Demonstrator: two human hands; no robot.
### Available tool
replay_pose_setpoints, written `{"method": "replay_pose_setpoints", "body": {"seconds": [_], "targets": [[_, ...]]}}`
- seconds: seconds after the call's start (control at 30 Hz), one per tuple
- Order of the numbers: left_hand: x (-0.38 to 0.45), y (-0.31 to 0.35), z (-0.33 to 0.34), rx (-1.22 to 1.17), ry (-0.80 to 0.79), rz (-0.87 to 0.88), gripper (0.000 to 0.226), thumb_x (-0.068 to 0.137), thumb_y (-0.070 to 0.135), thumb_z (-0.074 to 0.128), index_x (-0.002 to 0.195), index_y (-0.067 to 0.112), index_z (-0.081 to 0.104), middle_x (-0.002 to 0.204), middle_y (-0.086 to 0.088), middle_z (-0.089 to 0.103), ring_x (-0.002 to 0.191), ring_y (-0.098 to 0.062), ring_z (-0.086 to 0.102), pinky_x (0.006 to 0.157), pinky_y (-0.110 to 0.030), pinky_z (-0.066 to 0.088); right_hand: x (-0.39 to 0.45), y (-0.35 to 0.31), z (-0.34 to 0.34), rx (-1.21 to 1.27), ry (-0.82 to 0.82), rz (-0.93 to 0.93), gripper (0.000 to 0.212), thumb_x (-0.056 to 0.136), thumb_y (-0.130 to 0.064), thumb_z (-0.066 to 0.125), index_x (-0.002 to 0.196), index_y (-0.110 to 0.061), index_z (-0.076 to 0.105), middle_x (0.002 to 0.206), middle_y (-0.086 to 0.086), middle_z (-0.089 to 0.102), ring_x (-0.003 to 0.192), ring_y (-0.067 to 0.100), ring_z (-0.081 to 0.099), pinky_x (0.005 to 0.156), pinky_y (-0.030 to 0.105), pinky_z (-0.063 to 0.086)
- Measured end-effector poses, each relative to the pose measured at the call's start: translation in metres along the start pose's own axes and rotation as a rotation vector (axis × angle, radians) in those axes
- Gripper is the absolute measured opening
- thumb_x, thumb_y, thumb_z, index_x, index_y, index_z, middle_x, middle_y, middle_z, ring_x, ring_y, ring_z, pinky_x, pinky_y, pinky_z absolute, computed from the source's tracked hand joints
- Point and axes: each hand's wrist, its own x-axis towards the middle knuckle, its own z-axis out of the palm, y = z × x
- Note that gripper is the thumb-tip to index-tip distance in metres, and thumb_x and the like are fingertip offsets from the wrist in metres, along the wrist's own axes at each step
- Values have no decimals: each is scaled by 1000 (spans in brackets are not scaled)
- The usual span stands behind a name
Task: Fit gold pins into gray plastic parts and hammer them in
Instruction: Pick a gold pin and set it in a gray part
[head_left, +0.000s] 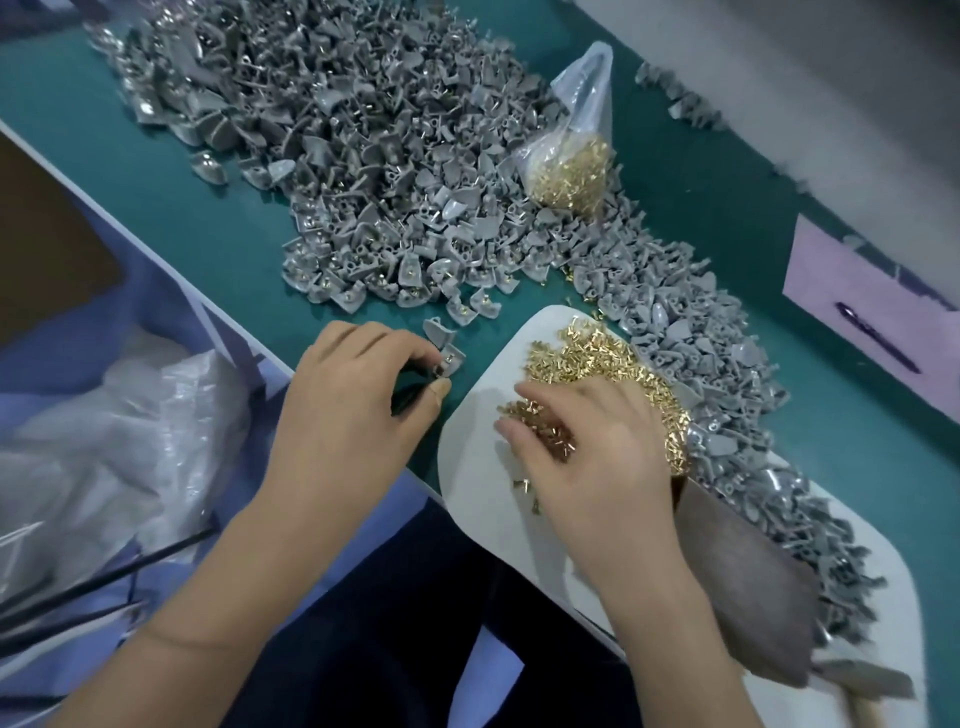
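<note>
My left hand pinches a gray plastic part on the green table, with a gold pin showing in it. A second loose gray part lies just beyond it. My right hand rests with curled fingers on a heap of loose gold pins spread over a white board; whether it holds any pin is hidden. A large heap of gray parts covers the table behind. A hammer head lies on the board by my right wrist.
A clear bag of gold pins stands on the gray heap. More gray parts run along the board's right side. A blue bin lined with clear plastic sits at left. A purple sheet with a pen lies at right.
</note>
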Motion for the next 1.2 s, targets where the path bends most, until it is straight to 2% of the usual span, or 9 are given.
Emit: {"method": "replay_pose_setpoints", "body": {"seconds": [0.1,0.2,0.3,0.4,0.6,0.77,0.87,1.0,1.2], "targets": [[-6,-2,1,-27,10,-1,12,88,23,72,99,20,69,96,8,65,96,-22,53,87,-40,45,0,-7,10,-42,6,-32,41,91,-46,72,126,-26,72,96,-8,59,96,20,48,87,37,39],[-9,-4,-3,-39,4,4,13,90,23,70,103,19,70,99,8,66,98,-21,53,88,-39,45,1,-7,12,-57,18,-53,25,92,-38,73,114,-26,76,93,-7,58,92,19,46,82,41,41],[-8,-1,-6,14,-29,22,20,89,21,71,109,20,70,103,7,66,100,-24,54,87,-44,47,2,-10,12,-60,40,-62,8,92,-30,74,98,-26,77,88,-9,61,90,19,46,79,40,40],[-8,4,-6,-26,-26,69,26,90,18,70,116,19,69,108,5,63,102,-24,56,86,-42,48,4,-14,9,-99,10,-52,7,94,-29,70,92,-26,75,88,-9,63,90,19,45,80,38,36],[-22,18,-7,-60,-38,148,25,90,22,69,114,23,69,105,10,64,97,-18,59,75,-38,52,11,-25,6,-298,-192,28,28,105,-42,43,117,-27,63,117,-7,60,114,20,43,95,34,29],[-28,13,0,-7,-92,160,24,84,15,76,107,20,73,100,6,67,91,-23,60,74,-45,51,6,-30,-2,-385,-217,40,30,106,-38,39,122,-28,61,122,-6,61,117,22,44,90,37,22],[-33,14,7,14,-70,191,18,86,19,78,103,21,74,98,8,69,92,-25,61,73,-46,49,2,-33,0,-415,-209,36,28,107,-31,38,120,-28,63,120,-5,61,117,22,43,90,36,22],[-36,12,12,-32,-30,200,13,93,30,66,101,23,73,97,9,68,93,-25,59,75,-48,48,3,-36,2,-412,-178,34,24,105,-26,44,116,-25,65,116,-2,63,115,24,48,94,37,30],[-35,14,4,-89,-87,154,31,98,40,48,107,22,72,101,10,67,96,-22,57,83,-48,49,1,-33,7,-347,-153,55,19,105,-26,44,118,-23,57,123,-2,58,117,23,45,97,36,30]]}}
